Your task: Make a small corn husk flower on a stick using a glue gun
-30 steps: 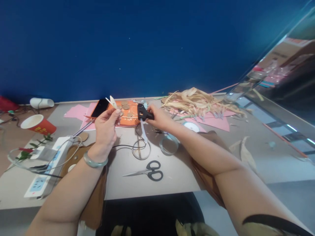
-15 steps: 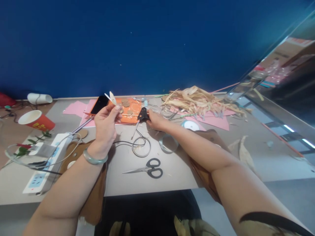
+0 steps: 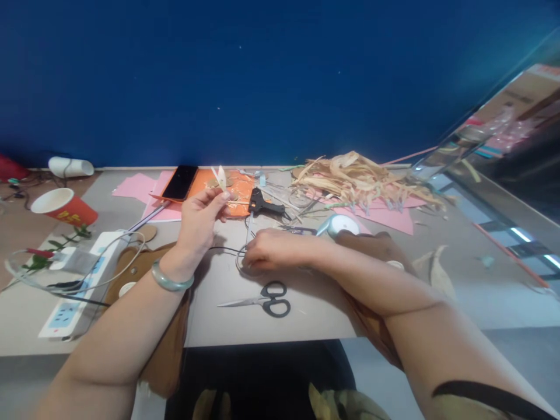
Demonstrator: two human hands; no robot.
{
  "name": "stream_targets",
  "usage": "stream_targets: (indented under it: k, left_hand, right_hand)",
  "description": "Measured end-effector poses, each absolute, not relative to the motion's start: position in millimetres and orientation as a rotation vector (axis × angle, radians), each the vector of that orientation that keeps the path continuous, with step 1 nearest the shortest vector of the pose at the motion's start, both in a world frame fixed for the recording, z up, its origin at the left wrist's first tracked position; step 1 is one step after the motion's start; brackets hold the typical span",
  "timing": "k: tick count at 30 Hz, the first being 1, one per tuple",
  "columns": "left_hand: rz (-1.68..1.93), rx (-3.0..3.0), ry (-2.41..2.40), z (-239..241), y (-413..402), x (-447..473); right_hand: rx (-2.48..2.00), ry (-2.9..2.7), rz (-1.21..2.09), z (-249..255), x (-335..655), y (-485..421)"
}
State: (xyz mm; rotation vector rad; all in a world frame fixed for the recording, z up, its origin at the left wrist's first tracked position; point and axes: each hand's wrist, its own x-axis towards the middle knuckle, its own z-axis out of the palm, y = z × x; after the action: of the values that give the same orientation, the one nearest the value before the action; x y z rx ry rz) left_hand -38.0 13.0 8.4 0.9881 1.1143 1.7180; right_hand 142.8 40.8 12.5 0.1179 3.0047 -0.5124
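Observation:
My left hand (image 3: pixel 203 213) pinches a small pale petal-shaped piece (image 3: pixel 222 178), perhaps dried husk, upright between thumb and fingers above an orange sheet (image 3: pixel 202 182). My right hand (image 3: pixel 271 249) is low over the table, its fingers curled down at a loop of thin cable (image 3: pixel 240 263). What those fingers hold, if anything, is hidden. A black glue gun (image 3: pixel 265 204) lies just beyond the right hand, its nozzle toward the left. Nearer to me, scissors with black handles (image 3: pixel 275 298) lie with their blades pointing left.
A heap of dried husk strips (image 3: pixel 350 178) covers pink paper at the back right. A ribbon roll (image 3: pixel 343 224) stands beside my right forearm. On the left are a phone (image 3: pixel 181 182), a power strip (image 3: pixel 83 291) with cables, and a tilted red paper cup (image 3: pixel 72 210).
My right hand has let go of the glue gun and come down nearer to me, over the cable loop. My left hand has shifted slightly right with the pale piece.

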Motion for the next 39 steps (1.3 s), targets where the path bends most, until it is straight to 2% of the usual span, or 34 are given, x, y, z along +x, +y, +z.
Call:
stream_targets:
  k: [8,13,16,19,23,26,29,32,39]
  left_hand:
    - [1.571,0.991,1.089,10,9,-34]
    - [1.553,0.980,1.089,9,9,-35]
    - [1.548,0.979,1.093,9,10,-35]
    - [1.519,1.001,1.095,9,9,-36]
    - [1.474,1.014,1.093,10,8,-35]
    - [1.459,0.969,1.096,10,7,-33]
    - [1.442,0.933,1.087,9,8,-33]
    - [1.398,0.935,1.104,7,8,-32]
    - [1.256,0.995,1.119,2,7,-29]
  right_hand:
    - [0.234,3.018,-0.155,-9,134,35]
    - [0.246,3.016,-0.252,-6,135,38]
    - [0.207,3.024,-0.665,0,140,45]
    - [0.210,2.960,-1.322,7,144,52]
    - [0.528,2.770,-2.247,8,142,58]
    - [0.813,2.538,-2.735,4,137,63]
    - [1.034,2.330,-2.968,2,134,68]
    - [1.175,2.189,-3.063,2,133,71]
    - [1.285,2.212,-2.999,-1,133,70]
